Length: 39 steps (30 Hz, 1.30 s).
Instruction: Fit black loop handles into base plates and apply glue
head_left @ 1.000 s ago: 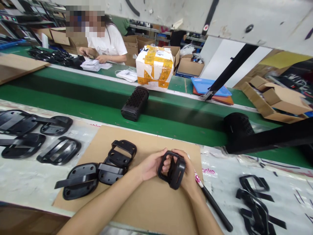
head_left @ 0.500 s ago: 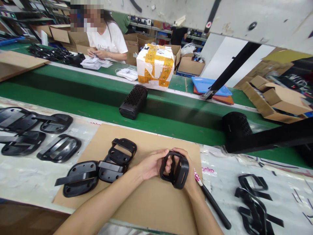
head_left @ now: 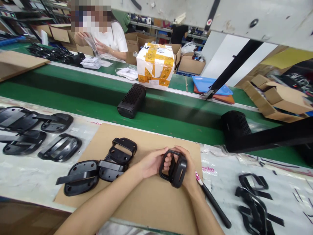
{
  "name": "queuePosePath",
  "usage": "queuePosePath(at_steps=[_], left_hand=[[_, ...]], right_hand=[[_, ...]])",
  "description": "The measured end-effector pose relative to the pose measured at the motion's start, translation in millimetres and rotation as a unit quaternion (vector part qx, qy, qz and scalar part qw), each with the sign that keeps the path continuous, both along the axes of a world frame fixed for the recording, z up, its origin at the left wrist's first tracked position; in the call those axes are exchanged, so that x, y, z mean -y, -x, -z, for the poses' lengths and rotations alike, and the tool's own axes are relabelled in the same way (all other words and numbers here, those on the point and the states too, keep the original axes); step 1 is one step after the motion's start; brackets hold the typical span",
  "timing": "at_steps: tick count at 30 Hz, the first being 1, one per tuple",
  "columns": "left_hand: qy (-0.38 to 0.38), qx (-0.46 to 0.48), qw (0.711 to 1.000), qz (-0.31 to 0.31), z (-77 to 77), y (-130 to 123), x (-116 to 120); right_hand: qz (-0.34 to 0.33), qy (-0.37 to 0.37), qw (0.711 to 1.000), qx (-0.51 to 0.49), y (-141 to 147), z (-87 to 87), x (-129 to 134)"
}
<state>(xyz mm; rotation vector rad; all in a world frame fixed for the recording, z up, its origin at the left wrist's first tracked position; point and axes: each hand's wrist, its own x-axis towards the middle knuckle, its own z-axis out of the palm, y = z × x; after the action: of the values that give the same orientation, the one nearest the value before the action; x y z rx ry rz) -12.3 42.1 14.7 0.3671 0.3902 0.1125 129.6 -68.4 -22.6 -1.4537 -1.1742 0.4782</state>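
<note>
Left fingers (head_left: 167, 162) and right fingers (head_left: 184, 152) curl snugly around a black, rounded, slotted frame (head_left: 175, 176)

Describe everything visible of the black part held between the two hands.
The black part looks like smooth plastic: a rounded frame around an opening, beside a face with a narrow slot. It is held tilted over the cardboard, the left hand at its left side, the right hand at its right. Its far side is mostly hidden.

Beyond the green belt (head_left: 171, 125), we see a taped box (head_left: 156, 67), a blue tray (head_left: 211, 85) on an orange tray (head_left: 227, 98), cables (head_left: 50, 54) near papers (head_left: 91, 63), and a co-worker (head_left: 119, 40) in white.
</note>
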Motion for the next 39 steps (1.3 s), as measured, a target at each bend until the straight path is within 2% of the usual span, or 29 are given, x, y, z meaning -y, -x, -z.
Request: queuePosePath(at_steps=[2,5,8,13,18,22,31,36,39], left_hand=[[0.010,0.009,1.000,-0.008,0.1,-1,1],[-0.022,0.011,0.999,-0.044,-3.0,-1,3],[-0.050,0.006,0.996,-0.071,-6.5,0,6],[-0.027,-0.022,0.997,-0.073,-6.8,1,6],[0.007,-0.015,0.998,-0.055,-7.2,-2,5],[-0.004,-0.023,0.999,-0.045,-8.4,-4,2],[-0.125,-0.042,0.987,-0.088,9.2,-1,5],[-0.261,-0.116,0.945,-0.158,2.5,-8,15],[-0.277,-0.134,0.937,-0.167,-0.2,-10,18]], right_hand=[[-0.006,-0.020,1.000,0.020,-2,0.5,0],[-0.007,-0.051,0.996,0.075,-4,-3.8,1],[-0.009,-0.060,0.995,0.081,-3,-10.7,3],[-0.004,-0.103,0.990,0.095,0,-20.2,3],[0.039,-0.037,0.994,0.090,2,-19.1,7],[0.056,-0.008,0.995,0.085,5,-16.6,4],[0.003,0.006,0.992,0.127,2,-13.4,2],[0.025,0.006,0.991,0.132,4,-10.5,6],[0.045,0.007,0.991,0.126,6,-11.3,5]])
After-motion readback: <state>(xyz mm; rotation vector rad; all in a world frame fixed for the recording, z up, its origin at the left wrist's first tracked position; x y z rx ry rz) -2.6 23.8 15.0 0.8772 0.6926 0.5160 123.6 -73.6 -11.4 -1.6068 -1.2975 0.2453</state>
